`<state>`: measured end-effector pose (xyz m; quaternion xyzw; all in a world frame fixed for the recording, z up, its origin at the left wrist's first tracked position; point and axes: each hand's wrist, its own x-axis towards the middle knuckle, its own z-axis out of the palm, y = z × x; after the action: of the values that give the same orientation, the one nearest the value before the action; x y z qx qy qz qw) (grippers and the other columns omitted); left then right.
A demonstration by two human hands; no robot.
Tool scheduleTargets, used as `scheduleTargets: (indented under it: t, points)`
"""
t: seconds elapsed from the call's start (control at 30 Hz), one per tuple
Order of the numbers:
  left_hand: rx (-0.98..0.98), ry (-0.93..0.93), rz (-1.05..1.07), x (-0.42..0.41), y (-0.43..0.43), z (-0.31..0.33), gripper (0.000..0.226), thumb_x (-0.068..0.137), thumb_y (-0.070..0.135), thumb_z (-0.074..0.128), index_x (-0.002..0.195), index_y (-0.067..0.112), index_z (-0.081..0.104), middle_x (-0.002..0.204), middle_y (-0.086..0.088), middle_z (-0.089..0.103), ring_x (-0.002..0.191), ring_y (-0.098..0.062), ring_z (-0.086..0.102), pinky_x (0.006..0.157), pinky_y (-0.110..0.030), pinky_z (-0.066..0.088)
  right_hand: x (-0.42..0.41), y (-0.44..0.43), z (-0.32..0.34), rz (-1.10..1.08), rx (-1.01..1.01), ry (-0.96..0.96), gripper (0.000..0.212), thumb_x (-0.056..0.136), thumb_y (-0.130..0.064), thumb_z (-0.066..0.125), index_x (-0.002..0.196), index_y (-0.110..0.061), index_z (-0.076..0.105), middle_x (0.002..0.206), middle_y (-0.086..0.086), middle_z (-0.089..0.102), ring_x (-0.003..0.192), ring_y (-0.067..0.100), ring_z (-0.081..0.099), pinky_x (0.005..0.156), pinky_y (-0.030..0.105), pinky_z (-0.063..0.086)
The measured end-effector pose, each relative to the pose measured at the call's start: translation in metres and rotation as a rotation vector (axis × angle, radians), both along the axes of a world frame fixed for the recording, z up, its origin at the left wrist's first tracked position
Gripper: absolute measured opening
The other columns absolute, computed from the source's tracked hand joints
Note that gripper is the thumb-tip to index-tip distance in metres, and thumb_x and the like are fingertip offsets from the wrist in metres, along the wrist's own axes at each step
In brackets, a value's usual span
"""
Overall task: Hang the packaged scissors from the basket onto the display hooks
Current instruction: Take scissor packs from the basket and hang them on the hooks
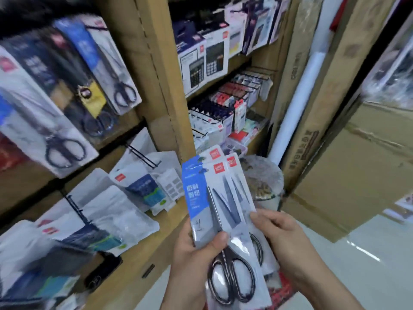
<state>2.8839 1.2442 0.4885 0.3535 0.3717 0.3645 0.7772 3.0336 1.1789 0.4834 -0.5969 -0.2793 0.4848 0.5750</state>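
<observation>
I am pressing my left thumb (220, 239) flat on the front pack (196, 198), just above the scissor handles. The other left fingers are wrapping behind, so my left hand (195, 250) is clamping the packaged scissors (233, 195) from their left edge. My right fingertips (260, 218) are curling over the bundle's right edge, and my right hand (285, 241) is gripping the rear packs there. I am counting at least three packs, fanned at the top and held upright in both hands.

Below and right of the bundle something red is showing, probably the basket (282, 290), though I cannot tell for sure. Up and left of the bundle a black wire display hook (144, 156) is jutting out, and another hook (76, 211) is sitting further left. Well above and left, hung scissor packs (64, 121) are dangling on the board.

As I judge it, I am in the separating step: the packs are out and none of this handful is hung. Next I will be peeling one pack free with the right fingers, finding its hang hole at the top, and lining that hole up with a hook tip before sliding it on.
</observation>
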Motion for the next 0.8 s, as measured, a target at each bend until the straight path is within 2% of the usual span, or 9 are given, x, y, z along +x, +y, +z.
scheduleTargets:
  t: [0.03,0.1,0.17,0.23,0.33,0.4,0.53,0.67,0.8]
  points:
    - [0.009,-0.014,0.042,-0.008,0.001,0.010,0.065,0.057,-0.006,0.078,0.119,0.008,0.063,0.106,-0.022,0.073,0.093,-0.038,0.072,0.068,-0.037,0.059,-0.005,0.005,0.005,0.007,0.014,-0.018,0.049,0.083,-0.046,0.069,0.092,0.002,0.072,0.093,0.034,0.068,0.081,0.029,0.067,0.081,0.042,0.050]
    - [0.025,-0.030,0.140,-0.027,0.007,0.025,0.068,0.057,-0.016,0.078,0.118,0.010,0.062,0.103,-0.021,0.074,0.086,-0.035,0.073,0.063,-0.036,0.060,-0.019,0.019,0.015,-0.040,0.054,0.010,0.040,0.085,-0.041,0.068,0.092,-0.002,0.074,0.092,0.028,0.071,0.082,0.031,0.068,0.082,0.043,0.051]
    - [0.058,-0.036,0.252,-0.052,0.016,0.036,0.065,0.064,-0.009,0.070,0.124,0.013,0.060,0.108,-0.017,0.074,0.092,-0.032,0.073,0.069,-0.036,0.061,-0.033,0.036,0.022,-0.103,0.105,-0.006,0.033,0.089,-0.036,0.067,0.094,-0.004,0.073,0.093,0.029,0.070,0.085,0.035,0.067,0.086,0.045,0.049]
    - [0.123,0.010,0.342,-0.085,0.030,0.044,0.068,0.068,-0.003,0.065,0.131,0.021,0.056,0.114,-0.011,0.073,0.101,-0.030,0.071,0.079,-0.038,0.060,-0.045,0.052,0.023,-0.188,0.155,-0.094,0.035,0.090,-0.038,0.064,0.092,-0.003,0.070,0.092,0.030,0.067,0.080,0.024,0.060,0.081,0.036,0.045]
    - [0.301,0.167,0.358,-0.142,0.056,0.050,0.094,0.068,-0.005,0.071,0.136,0.053,0.043,0.128,0.004,0.067,0.114,-0.020,0.066,0.087,-0.034,0.056,-0.066,0.075,0.035,-0.273,0.209,-0.224,0.020,0.100,-0.019,0.054,0.088,-0.015,0.071,0.076,-0.004,0.074,0.073,0.006,0.062,0.068,0.016,0.047]
    - [0.409,0.316,0.313,-0.175,0.070,0.053,0.100,0.068,0.001,0.083,0.131,0.067,0.040,0.135,0.015,0.061,0.124,-0.011,0.058,0.097,-0.036,0.050,-0.085,0.088,0.043,-0.294,0.245,-0.252,0.021,0.099,-0.016,0.052,0.088,-0.019,0.070,0.074,-0.012,0.072,0.069,0.001,0.062,0.064,0.010,0.046]
    - [0.596,0.571,0.126,-0.206,0.087,0.064,0.035,0.070,0.038,0.084,0.094,0.060,0.070,0.108,0.035,0.066,0.115,0.007,0.056,0.104,-0.029,0.040,-0.133,0.113,0.048,-0.281,0.280,-0.295,0.031,0.099,-0.023,0.057,0.075,-0.002,0.059,0.062,0.003,0.050,0.064,0.016,0.045,0.057,0.023,0.035]
    - [0.579,0.502,0.064,-0.207,0.102,0.078,0.025,0.084,0.021,0.070,0.080,0.044,0.079,0.091,0.013,0.076,0.084,0.007,0.066,0.077,-0.007,0.046,-0.168,0.131,0.058,-0.249,0.279,-0.262,0.027,0.097,-0.016,0.059,0.072,-0.010,0.066,0.061,0.002,0.055,0.061,0.011,0.047,0.058,0.023,0.037]
    - [0.561,0.536,-0.028,-0.197,0.115,0.080,0.014,0.074,0.033,0.083,0.065,0.043,0.077,0.091,0.005,0.077,0.082,-0.004,0.070,0.078,-0.016,0.053,-0.173,0.143,0.072,-0.259,0.341,-0.262,0.025,0.096,-0.015,0.059,0.074,-0.007,0.068,0.060,0.002,0.056,0.058,0.010,0.048,0.051,0.016,0.036]
